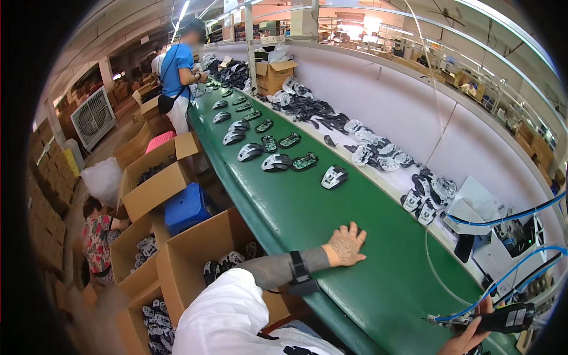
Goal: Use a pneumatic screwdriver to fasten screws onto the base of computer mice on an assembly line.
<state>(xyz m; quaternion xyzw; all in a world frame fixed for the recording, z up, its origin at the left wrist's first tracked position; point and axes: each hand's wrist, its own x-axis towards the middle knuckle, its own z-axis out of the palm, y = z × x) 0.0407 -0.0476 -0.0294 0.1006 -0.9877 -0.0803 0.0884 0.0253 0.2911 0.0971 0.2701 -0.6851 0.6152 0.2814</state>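
Note:
My left hand lies on the green conveyor belt with its fingers spread and nothing in it. A black strap with a small box is around that forearm. At the lower right edge, the fingers of my right hand are closed round a black hand tool. Its exact kind is unclear, and blue tubing passes by its tip. Farther up the belt stand several white and black computer mouse shells, the nearest mouse shell apart from my left hand. Beside them lie mouse bases with green circuit boards.
Piles of mouse parts line the ledge right of the belt. At the right is a white fixture with hoses. Cardboard boxes and a blue bin stand at the left. One co-worker is by the belt, another beside boxes.

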